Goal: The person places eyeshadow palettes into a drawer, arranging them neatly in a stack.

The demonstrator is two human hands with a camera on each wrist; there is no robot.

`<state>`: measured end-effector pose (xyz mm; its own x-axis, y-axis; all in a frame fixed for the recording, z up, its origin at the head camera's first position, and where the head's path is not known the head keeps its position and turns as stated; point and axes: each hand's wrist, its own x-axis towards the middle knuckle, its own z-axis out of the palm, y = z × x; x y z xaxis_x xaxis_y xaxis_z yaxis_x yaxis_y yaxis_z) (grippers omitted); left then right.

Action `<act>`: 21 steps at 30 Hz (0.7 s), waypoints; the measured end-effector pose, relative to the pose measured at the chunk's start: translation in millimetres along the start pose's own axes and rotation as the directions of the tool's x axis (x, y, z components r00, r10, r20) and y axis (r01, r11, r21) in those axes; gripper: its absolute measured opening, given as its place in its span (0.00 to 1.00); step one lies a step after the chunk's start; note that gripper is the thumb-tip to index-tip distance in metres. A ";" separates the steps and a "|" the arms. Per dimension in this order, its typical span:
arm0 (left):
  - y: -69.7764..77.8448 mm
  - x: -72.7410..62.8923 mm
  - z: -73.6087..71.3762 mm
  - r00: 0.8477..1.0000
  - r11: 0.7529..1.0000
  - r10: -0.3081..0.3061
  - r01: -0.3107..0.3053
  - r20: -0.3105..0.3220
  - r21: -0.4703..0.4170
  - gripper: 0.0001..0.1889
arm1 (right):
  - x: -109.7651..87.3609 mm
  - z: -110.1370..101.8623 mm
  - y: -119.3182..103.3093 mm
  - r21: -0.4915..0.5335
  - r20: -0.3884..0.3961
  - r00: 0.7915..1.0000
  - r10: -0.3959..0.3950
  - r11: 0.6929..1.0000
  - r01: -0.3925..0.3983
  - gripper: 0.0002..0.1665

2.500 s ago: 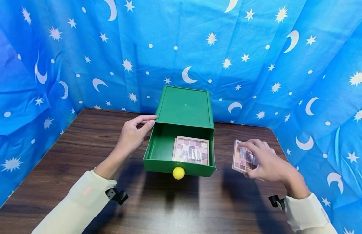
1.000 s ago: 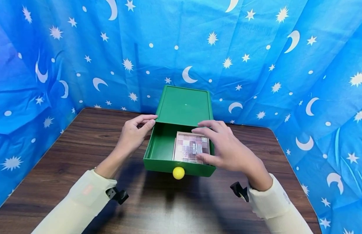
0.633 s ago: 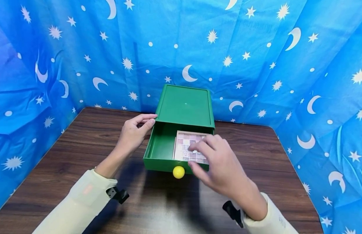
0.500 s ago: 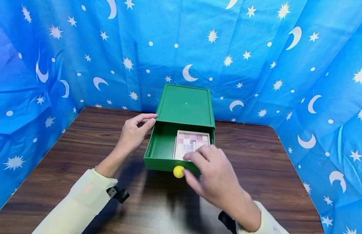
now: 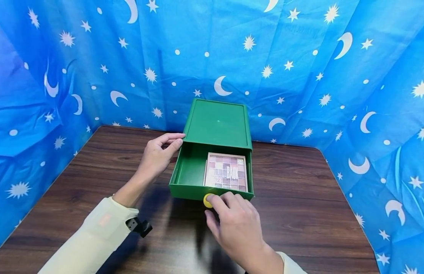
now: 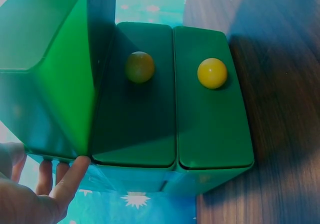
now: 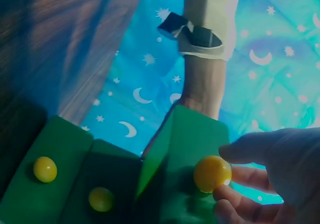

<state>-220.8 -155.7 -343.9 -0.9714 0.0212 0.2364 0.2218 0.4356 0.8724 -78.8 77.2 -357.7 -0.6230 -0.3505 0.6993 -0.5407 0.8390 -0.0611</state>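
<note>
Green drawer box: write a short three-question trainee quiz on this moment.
1. True or false: the top drawer of the green box stands open.
2. What lies inside that drawer? A) a palette printed "BACK" B) a spoon C) a cup
3. Which hand's fingers are at the yellow knob?

Key:
1. True.
2. A: the palette lies flat on the drawer's right side.
3. The right hand, whose fingers touch the knob; the left hand rests against the box's left front corner.
</note>
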 end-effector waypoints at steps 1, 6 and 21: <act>-0.1 0.0 -0.1 1.000 1.000 0.000 0.000 0.000 0.000 0.20 | -0.2 1.2 0.1 0.000 -0.002 1.000 0.006 1.000 -0.006 0.16; 0.1 0.3 -0.3 1.000 1.000 0.004 -0.004 -0.005 0.002 0.20 | 1.1 4.8 1.4 0.019 -0.040 0.999 0.017 1.000 -0.016 0.14; -0.6 -1.0 0.9 1.000 1.000 -0.015 0.015 -0.003 0.004 0.20 | 17.9 12.0 13.1 0.005 -0.061 0.997 0.042 0.999 -0.041 0.11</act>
<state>-220.0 -155.2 -345.1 -0.9744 0.0117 0.2244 0.2066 0.4391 0.8743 -103.9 77.0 -354.5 -0.6093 -0.2891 0.7384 -0.5174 0.8505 -0.0939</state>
